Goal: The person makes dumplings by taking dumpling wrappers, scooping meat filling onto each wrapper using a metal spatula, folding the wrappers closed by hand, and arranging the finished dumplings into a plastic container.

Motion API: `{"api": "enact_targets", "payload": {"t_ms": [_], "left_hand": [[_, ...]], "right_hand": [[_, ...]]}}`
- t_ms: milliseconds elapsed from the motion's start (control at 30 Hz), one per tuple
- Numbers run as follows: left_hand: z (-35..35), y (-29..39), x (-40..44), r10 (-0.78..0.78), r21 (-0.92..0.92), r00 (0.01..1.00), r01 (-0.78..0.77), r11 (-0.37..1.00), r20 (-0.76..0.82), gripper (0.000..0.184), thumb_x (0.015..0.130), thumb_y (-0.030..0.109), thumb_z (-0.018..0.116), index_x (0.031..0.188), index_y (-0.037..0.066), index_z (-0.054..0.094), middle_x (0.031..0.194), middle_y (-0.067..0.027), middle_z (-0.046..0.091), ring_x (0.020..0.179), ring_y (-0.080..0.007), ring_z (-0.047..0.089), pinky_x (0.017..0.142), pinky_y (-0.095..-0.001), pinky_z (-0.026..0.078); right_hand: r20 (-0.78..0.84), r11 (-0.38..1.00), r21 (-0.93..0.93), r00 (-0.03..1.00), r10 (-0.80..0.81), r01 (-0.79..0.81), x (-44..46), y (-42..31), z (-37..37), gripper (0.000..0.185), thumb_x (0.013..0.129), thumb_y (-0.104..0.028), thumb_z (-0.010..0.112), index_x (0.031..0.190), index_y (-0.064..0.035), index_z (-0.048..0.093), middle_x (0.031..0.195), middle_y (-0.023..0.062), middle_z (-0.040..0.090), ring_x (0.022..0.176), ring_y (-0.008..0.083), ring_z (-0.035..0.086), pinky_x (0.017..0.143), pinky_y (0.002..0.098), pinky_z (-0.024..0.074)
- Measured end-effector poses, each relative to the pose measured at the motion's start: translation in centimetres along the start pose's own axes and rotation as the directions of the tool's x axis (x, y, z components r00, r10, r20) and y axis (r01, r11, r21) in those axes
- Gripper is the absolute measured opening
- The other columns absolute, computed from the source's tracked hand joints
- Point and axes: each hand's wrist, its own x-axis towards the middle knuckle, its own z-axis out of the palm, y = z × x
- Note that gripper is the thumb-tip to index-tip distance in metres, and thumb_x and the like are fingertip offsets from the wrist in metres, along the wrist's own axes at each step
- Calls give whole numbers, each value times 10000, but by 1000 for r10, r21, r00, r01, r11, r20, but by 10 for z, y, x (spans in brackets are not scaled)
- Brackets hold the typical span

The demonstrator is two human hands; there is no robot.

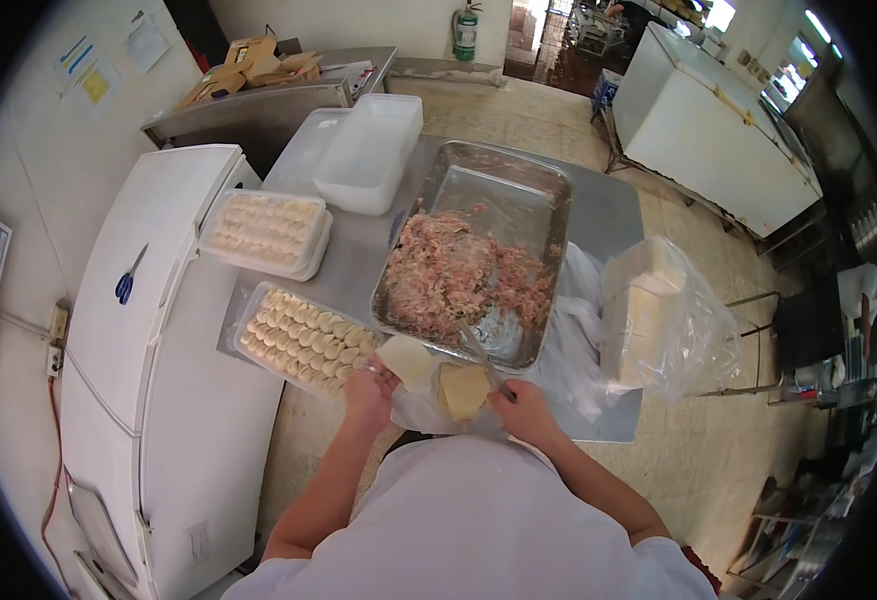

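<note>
My left hand [370,388] is closed on the edge of a pale round wrapper [406,361], beside the near right corner of a plastic tray [241,345] with rows of folded dumplings. A thin metal spatula [485,362] is gripped in my right hand [520,408], its blade pointing up to the near edge of a metal pan [560,230]. Ground meat filling [443,270] covers the left and near part of that pan. Between my hands lies a stack of yellowish wrappers [464,390], close to the table's near edge.
A lidded container of dumplings [264,230] and translucent empty bins [370,155] stand at the back left. Plastic-bagged blocks of wrappers [643,310] sit on the right. A white refrigerator [148,330] borders the table's left side. Cardboard [248,68] lies on a farther counter.
</note>
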Motion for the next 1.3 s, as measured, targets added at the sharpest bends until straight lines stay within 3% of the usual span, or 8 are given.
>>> {"api": "enact_targets", "payload": {"t_ms": [67,167,267,367,567,767,1067,1300], "left_hand": [[19,31,-10,-10,-159,999,3,987,-41,308,1081,216,476,1270,3,593,1243,-91,677,1145,-248,650,1034,-408,508],[43,59,-20,-74,-305,996,84,949,43,377,1084,268,483,1320,-17,558,1318,-125,659,1232,-269,628,1093,-442,490],[32,50,-5,-93,-148,996,92,985,-1,420,1085,310,477,1352,-8,542,1363,-147,637,1283,-287,603,1126,-467,465],[36,49,-2,-166,-216,982,181,959,87,449,1078,342,491,1377,10,536,1375,-129,635,1270,-281,612,1122,-431,471],[37,53,-7,-174,-290,959,235,928,222,437,1075,323,490,1386,20,544,1382,-124,634,1292,-289,599,1148,-455,437],[34,67,-8,-175,-319,948,258,912,266,446,1078,308,471,1395,1,535,1396,-132,627,1308,-294,589,1161,-444,426],[22,72,-1,-160,-361,937,272,892,311,456,1076,276,454,1399,-36,528,1401,-162,621,1313,-306,587,1162,-453,428],[15,77,9,-178,-309,948,258,915,265,466,1077,274,418,1388,-56,525,1386,-174,626,1299,-319,596,1161,-462,430]], "right_hand": [[-64,996,8,994,-86,87,0,-7,-9,203,877,-146,648,1012,-10,714,794,228,691,743,369,692,669,449,523],[-27,828,-476,936,-351,297,9,-35,-39,252,893,-86,598,1112,-98,723,874,194,698,825,372,708,700,457,557],[107,610,-762,971,-214,218,29,-59,-45,282,900,-90,579,1142,-136,716,962,152,701,888,352,723,727,472,581],[193,489,-825,954,-229,284,55,-52,-31,266,914,-107,567,1142,-135,702,1006,139,710,886,339,729,730,461,587],[371,394,-830,918,-137,394,56,-66,-46,250,932,-116,560,1137,-135,702,1013,143,707,907,323,735,736,451,591],[336,369,-861,936,-105,350,55,-84,-42,257,944,-122,549,1146,-134,708,1041,144,716,942,325,737,787,461,590],[216,536,-827,976,24,169,59,-64,-51,250,864,-105,584,1043,-124,758,967,182,750,953,373,727,811,489,585],[316,846,-481,946,-77,229,76,-43,-42,274,885,-82,581,1097,-92,755,940,205,731,889,361,716,785,431,564]]}}
